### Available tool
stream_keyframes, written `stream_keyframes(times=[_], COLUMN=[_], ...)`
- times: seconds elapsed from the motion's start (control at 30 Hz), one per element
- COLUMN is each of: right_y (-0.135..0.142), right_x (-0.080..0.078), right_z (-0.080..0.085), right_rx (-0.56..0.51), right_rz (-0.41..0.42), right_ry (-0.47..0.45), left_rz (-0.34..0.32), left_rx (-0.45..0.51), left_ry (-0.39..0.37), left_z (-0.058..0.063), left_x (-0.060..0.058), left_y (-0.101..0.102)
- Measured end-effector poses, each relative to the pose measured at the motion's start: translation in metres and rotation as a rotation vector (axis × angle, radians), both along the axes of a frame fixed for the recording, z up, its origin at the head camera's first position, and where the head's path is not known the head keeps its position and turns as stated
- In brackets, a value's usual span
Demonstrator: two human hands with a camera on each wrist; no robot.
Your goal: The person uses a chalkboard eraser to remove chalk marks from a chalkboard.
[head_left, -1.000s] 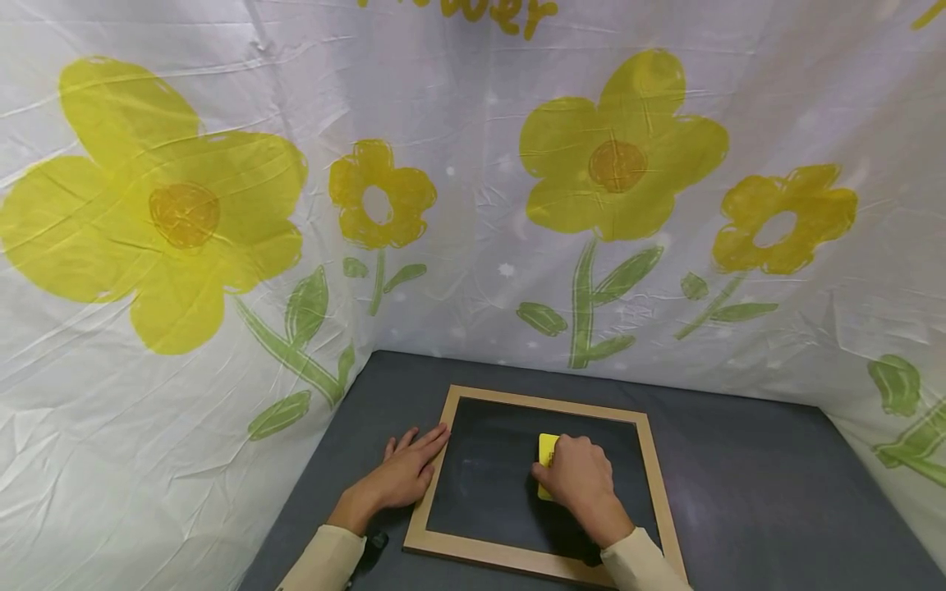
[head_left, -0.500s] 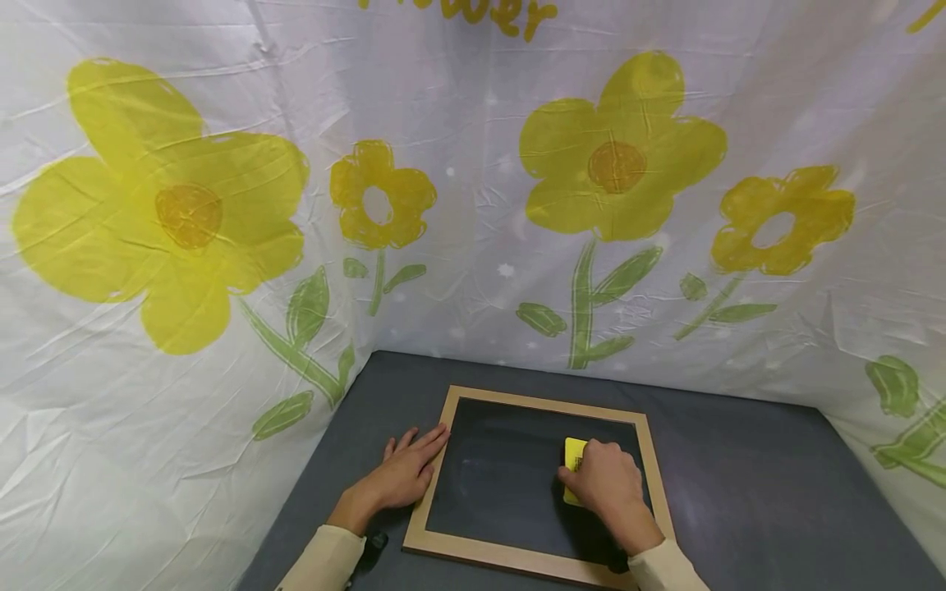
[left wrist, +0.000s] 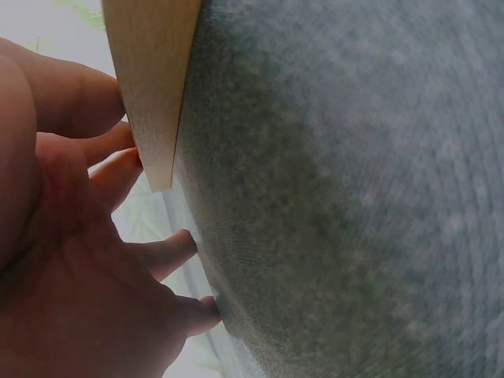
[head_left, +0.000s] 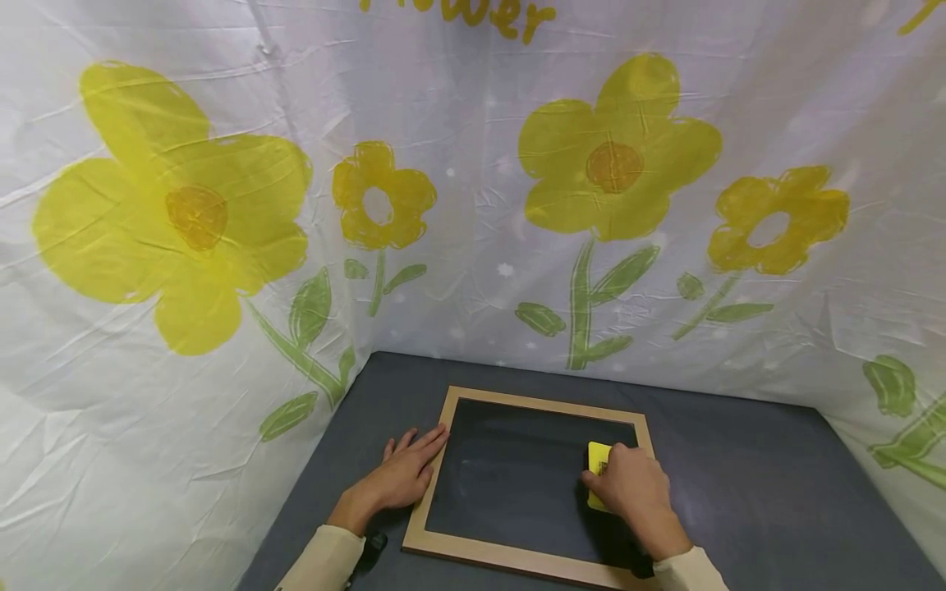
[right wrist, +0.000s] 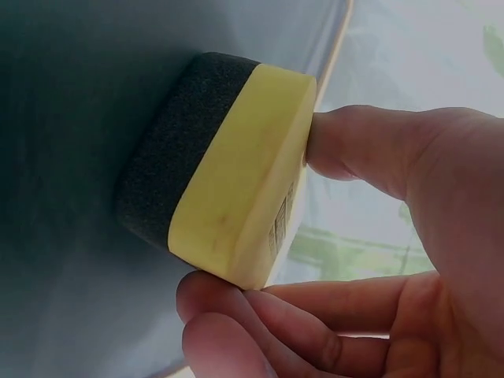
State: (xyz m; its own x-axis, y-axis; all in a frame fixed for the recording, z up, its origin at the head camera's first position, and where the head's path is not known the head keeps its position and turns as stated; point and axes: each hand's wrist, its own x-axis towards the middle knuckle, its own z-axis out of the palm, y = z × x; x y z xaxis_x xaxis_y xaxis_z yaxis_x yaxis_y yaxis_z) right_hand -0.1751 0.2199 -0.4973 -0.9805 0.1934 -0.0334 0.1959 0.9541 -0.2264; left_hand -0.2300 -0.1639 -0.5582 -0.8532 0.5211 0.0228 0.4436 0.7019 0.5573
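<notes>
Head view: apparently at the wiping step, pinching the eraser [head_left: 597, 495] in the right hand [head_left: 634, 486] on the chalkboard [head_left: 510, 492] near its right edge. Touching the left edge of the frame [head_left: 488, 556] with a spread left hand [head_left: 401, 474]. Probably calls next for even pressure and a steady frame.

In the head view, the right hand [head_left: 634, 488] covers part of the rectangular yellow-and-black block eraser [head_left: 597, 460], its printing too small to read. The right arm [head_left: 668, 535] hides the pale wooden frame's [head_left: 510, 558] near right corner. The top edge crops the yellow painted lettering [head_left: 530, 26].
</notes>
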Motion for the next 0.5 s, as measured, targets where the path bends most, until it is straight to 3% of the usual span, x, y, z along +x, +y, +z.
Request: stream_keyframes(times=[0.17, 0.5], right_y=[0.010, 0.031], right_x=[0.002, 0.006], right_z=[-0.001, 0.000], right_rx=[0.001, -0.012], right_rz=[-0.014, -0.059], right_ry=[-0.014, -0.076], left_rz=[0.023, 0.026], left_rx=[-0.047, -0.052], left_ry=[-0.029, -0.038], left_z=[0.004, 0.004], left_x=[0.002, 0.002], left_y=[0.002, 0.002])
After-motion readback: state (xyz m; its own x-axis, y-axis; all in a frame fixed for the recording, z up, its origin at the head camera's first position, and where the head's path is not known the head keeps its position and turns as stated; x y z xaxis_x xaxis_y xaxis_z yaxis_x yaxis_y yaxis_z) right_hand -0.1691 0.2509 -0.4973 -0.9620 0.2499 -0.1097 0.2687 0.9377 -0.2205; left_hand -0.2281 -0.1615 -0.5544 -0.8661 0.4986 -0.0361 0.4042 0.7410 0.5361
